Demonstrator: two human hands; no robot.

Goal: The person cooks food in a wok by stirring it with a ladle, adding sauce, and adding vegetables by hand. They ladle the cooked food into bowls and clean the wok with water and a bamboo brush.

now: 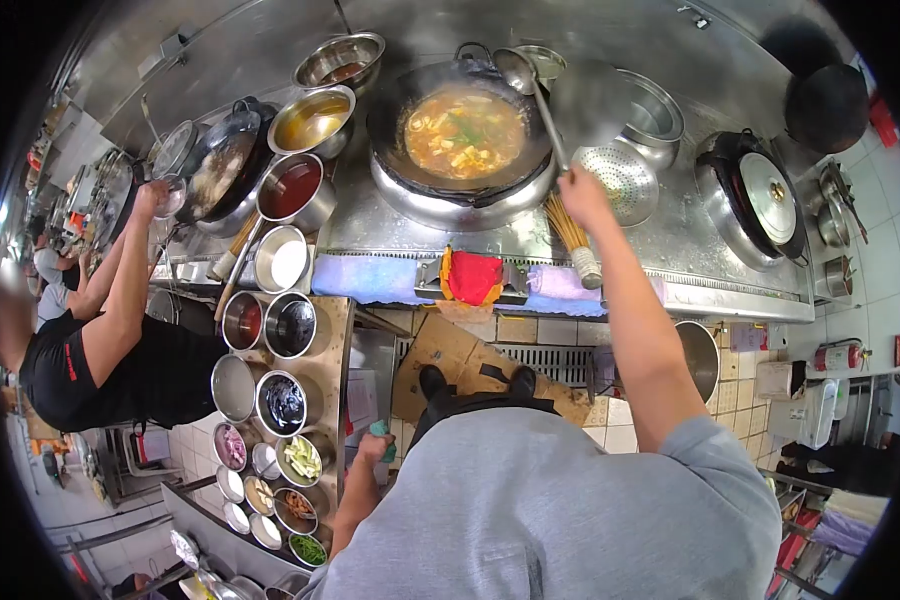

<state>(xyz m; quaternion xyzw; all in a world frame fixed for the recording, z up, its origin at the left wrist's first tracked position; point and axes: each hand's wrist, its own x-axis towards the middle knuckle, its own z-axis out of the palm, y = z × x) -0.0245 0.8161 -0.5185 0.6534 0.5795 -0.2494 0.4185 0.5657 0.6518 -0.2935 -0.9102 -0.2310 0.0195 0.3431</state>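
My right hand [584,198] is closed around the handle of a long metal ladle [548,118]. The ladle's bowl is over the far right rim of a black wok [386,125]. Inside the wok lies an orange-red soup [465,132] with pale chunks and some green leaves. Just below my right hand rests a bamboo wok brush [573,240], and beside it a perforated strainer [622,188]. Down by my left side, next to the seasoning table, my left hand [372,448] grips a green cloth [382,430], partly hidden by the fingers.
Steel pots of sauce [292,190] and several ingredient bowls [300,458] line the left side. A lidded pot [768,198] sits at the right of the stove. Folded towels [365,280] lie along the front edge. A co-worker [90,350] stands at the left by another wok [255,150].
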